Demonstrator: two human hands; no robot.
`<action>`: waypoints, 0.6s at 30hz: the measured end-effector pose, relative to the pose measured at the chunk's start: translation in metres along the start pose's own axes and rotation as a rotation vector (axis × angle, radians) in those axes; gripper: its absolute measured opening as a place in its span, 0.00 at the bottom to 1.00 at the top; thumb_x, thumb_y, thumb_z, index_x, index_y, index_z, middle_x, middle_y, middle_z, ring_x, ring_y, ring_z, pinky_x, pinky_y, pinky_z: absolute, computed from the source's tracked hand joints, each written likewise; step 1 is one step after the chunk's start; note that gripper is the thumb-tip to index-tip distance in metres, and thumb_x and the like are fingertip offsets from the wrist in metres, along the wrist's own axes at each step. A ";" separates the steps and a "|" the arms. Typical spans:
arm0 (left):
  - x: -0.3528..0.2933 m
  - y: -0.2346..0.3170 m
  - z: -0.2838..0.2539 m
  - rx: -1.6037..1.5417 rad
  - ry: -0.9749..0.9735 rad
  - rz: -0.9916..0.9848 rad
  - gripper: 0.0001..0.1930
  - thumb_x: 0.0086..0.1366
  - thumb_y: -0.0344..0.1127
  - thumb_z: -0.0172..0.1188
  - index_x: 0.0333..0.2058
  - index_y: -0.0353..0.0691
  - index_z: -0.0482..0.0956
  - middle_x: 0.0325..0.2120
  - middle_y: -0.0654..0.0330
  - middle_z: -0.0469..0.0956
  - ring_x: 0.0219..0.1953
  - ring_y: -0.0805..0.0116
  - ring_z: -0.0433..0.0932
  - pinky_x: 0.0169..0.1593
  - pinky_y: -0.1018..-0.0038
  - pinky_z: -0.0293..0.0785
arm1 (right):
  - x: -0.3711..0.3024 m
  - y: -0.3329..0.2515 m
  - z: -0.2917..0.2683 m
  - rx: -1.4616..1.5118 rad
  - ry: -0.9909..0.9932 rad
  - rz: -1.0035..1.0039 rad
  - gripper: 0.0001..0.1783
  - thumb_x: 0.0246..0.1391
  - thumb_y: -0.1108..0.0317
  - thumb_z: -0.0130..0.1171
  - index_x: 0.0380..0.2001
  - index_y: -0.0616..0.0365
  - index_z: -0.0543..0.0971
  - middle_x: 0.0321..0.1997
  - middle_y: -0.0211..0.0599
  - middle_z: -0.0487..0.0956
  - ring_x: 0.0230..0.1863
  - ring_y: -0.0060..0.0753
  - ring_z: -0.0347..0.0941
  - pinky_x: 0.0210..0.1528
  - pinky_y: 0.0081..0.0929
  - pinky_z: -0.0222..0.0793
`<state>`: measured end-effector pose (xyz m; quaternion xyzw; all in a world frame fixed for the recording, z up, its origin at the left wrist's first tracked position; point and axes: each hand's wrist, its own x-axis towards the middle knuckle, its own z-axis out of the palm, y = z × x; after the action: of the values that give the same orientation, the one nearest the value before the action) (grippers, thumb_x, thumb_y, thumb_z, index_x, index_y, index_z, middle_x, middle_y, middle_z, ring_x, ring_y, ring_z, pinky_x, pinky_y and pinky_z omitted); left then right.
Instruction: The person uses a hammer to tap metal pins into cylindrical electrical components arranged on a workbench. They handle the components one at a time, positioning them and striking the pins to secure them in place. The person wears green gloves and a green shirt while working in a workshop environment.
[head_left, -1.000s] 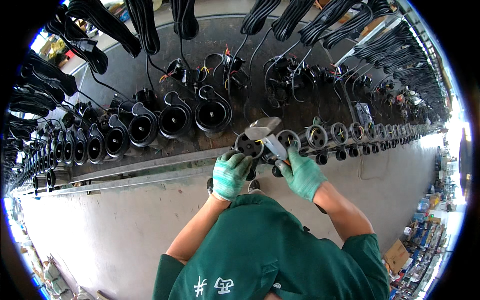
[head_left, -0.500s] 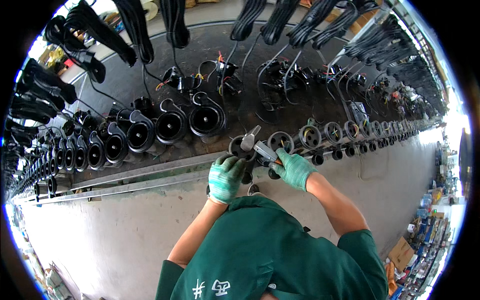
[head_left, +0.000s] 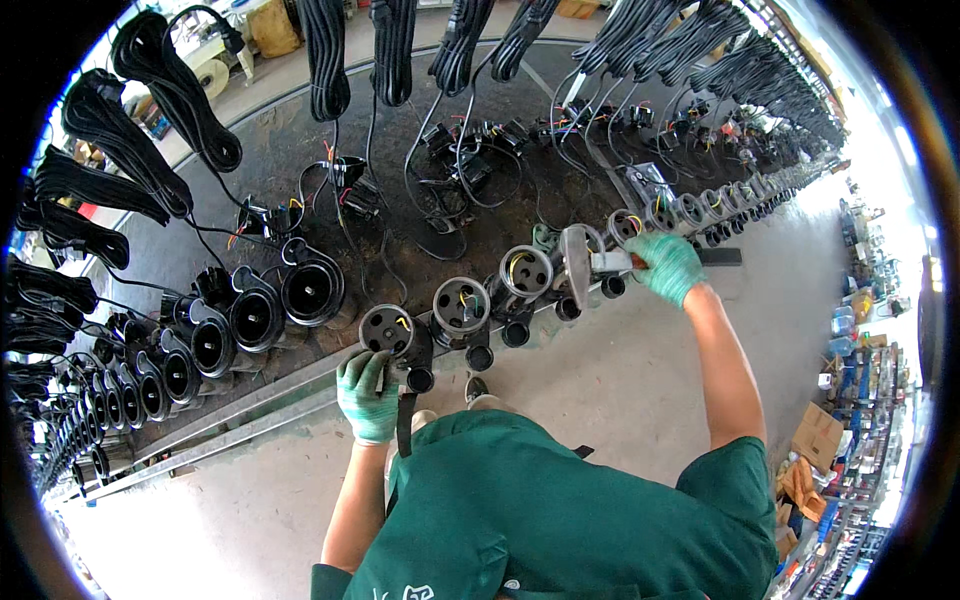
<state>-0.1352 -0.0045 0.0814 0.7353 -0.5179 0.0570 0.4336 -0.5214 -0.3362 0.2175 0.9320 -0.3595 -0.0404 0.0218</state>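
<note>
My left hand (head_left: 367, 405), in a green and white knit glove, is closed at the near edge of a round grey housing (head_left: 386, 330) with holes in its face. What its bent fingers hold is too small to make out. Off to the right, my gloved right hand (head_left: 668, 268) is wrapped round the handle of a hammer (head_left: 577, 262). Its broad grey metal head points left, above the row of housings, and a dark handle end (head_left: 722, 257) sticks out beyond the hand. Another grey housing (head_left: 462, 305) with wires inside stands right of the first.
Black spiral fan housings (head_left: 312, 291) line the table edge on the left. Bundled black cables (head_left: 327, 60) hang above the dark tabletop (head_left: 400, 262), where wired parts (head_left: 470, 180) lie. A metal rail (head_left: 235, 435) runs along the front. Shelves with boxes (head_left: 818, 437) stand far right.
My right hand has carried the hammer away to the right from above the first grey housing. My left hand stays at that housing. The whole view has shifted and turned.
</note>
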 end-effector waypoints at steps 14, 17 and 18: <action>-0.029 -0.003 0.031 -0.320 0.124 -0.398 0.45 0.49 0.35 0.80 0.65 0.43 0.66 0.57 0.51 0.73 0.55 0.56 0.77 0.57 0.63 0.77 | 0.052 0.008 0.020 0.318 0.099 -0.041 0.27 0.51 0.82 0.54 0.55 0.53 0.78 0.59 0.47 0.76 0.58 0.56 0.75 0.61 0.43 0.72; -0.035 -0.016 0.051 -0.694 0.035 -0.536 0.58 0.48 0.31 0.81 0.72 0.40 0.50 0.66 0.52 0.65 0.65 0.58 0.70 0.65 0.62 0.73 | 0.052 -0.067 -0.006 0.602 0.173 -0.129 0.22 0.51 0.82 0.53 0.50 0.56 0.80 0.52 0.48 0.81 0.53 0.49 0.80 0.57 0.39 0.77; -0.032 -0.023 0.058 -0.580 -0.003 -0.520 0.57 0.48 0.31 0.81 0.71 0.39 0.51 0.65 0.52 0.65 0.64 0.59 0.70 0.64 0.63 0.73 | 0.049 -0.100 -0.019 0.663 0.075 -0.223 0.21 0.52 0.81 0.55 0.49 0.56 0.80 0.52 0.47 0.82 0.50 0.48 0.82 0.55 0.40 0.79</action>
<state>-0.1527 -0.0206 0.0155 0.6889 -0.3095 -0.2048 0.6226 -0.4171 -0.2948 0.2264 0.9228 -0.2479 0.1106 -0.2734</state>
